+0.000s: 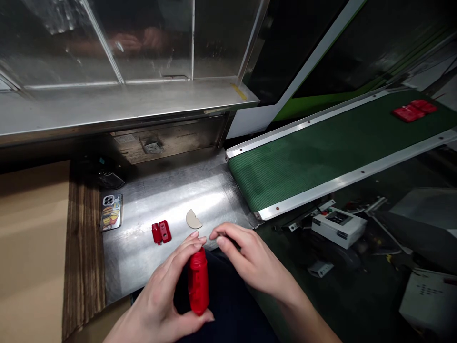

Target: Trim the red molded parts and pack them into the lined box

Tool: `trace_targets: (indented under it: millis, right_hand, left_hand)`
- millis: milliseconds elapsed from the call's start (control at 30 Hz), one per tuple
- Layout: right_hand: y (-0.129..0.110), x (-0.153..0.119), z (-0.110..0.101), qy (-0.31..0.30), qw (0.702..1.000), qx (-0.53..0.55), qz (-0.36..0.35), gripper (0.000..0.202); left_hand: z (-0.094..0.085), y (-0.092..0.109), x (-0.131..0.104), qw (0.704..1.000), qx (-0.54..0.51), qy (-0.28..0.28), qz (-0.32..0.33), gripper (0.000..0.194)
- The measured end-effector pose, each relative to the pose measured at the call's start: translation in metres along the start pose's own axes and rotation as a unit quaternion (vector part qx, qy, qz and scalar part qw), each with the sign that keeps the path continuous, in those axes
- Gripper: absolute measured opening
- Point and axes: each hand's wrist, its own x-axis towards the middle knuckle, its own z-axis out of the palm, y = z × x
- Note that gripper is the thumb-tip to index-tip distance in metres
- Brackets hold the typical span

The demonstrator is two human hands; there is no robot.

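Observation:
My left hand (164,288) grips a red, bottle-shaped plastic part (198,283) with a ribbed, thread-like neck at its top. The part stands upright, its lower end on my thumb and its neck under my fingertips. Just to the right is my right hand (252,259), bent at the fingers, with a gap between thumb and forefinger and nothing visible in it. Beyond my hands, a small dark red plastic piece (162,232) lies on the metal tabletop (135,267). Near it rests a beige, roughly half-round flat piece (193,219).
A green conveyor belt (314,147) slopes up to the right, carrying red plastic parts (414,110) at its far end. A phone (111,212) lies left, beside a cardboard box (32,247). Below the belt is a white control box (338,226). A metal ledge (143,102) spans the back.

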Motion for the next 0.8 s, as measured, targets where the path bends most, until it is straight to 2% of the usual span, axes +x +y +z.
trace_targets:
  millis: [67,167,300,433,533,600,700,800]
  right_hand:
    - [0.024,0.012,0.003,-0.005,0.996,-0.054,0.072,0.033]
    - [0.077,0.033,0.014,-0.047,0.976,-0.132,0.169,0.038]
    - [0.154,0.05,0.042,-0.071,0.949,-0.185,0.247,0.028]
    - [0.204,0.058,0.07,-0.074,0.924,-0.24,0.286,0.028]
    - [0.217,0.073,0.082,-0.05,0.921,-0.269,0.276,0.031]
    - [0.218,0.088,0.087,-0.025,0.924,-0.283,0.256,0.034]
    - [0.211,0.11,0.092,0.004,0.928,-0.299,0.223,0.037]
    - [0.201,0.125,0.106,-0.01,0.933,-0.302,0.195,0.033]
  left_hand:
    - [0.001,0.0,0.002,1.0,-0.005,0.007,-0.011,0.101]
    - [0.003,-0.003,0.001,0.999,-0.017,0.004,-0.047,0.109]
    - [0.006,-0.013,-0.005,0.992,-0.055,-0.024,-0.115,0.117]
    - [0.001,-0.028,-0.012,0.972,-0.12,-0.037,-0.199,0.104]
    - [-0.003,-0.037,-0.014,0.936,-0.202,-0.027,-0.287,0.096]
    - [-0.005,-0.04,-0.014,0.895,-0.301,-0.012,-0.329,0.099]
    - [-0.008,-0.042,-0.013,0.828,-0.429,0.017,-0.36,0.109]
    - [-0.012,-0.044,-0.011,0.792,-0.477,0.024,-0.38,0.116]
